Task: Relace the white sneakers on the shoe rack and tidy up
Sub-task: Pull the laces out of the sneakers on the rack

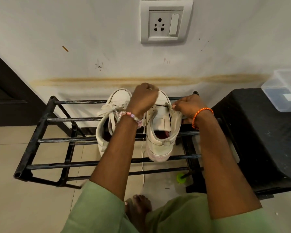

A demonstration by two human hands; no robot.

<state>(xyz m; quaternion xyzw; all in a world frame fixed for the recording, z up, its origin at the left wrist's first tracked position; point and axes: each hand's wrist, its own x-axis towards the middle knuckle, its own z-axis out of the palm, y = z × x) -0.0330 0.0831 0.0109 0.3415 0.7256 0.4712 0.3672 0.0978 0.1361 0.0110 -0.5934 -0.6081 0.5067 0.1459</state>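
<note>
White canvas-like uppers mark the two sneakers standing side by side, toes to the wall, on the top bars of the black shoe rack (40, 140); the left sneaker (111, 118) is laced, the right sneaker (160, 132) barely. Fisted over the right sneaker's toe, the left hand (144, 98) grips one lace end while the right hand (186, 107) pinches the lace (168, 105) at a low eyelet. Limp and light (likely frayed), it handles best held close to its tip.

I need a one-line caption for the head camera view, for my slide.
Both hands, left hand and right hand, lace the right white sneaker on the black shoe rack.
</note>
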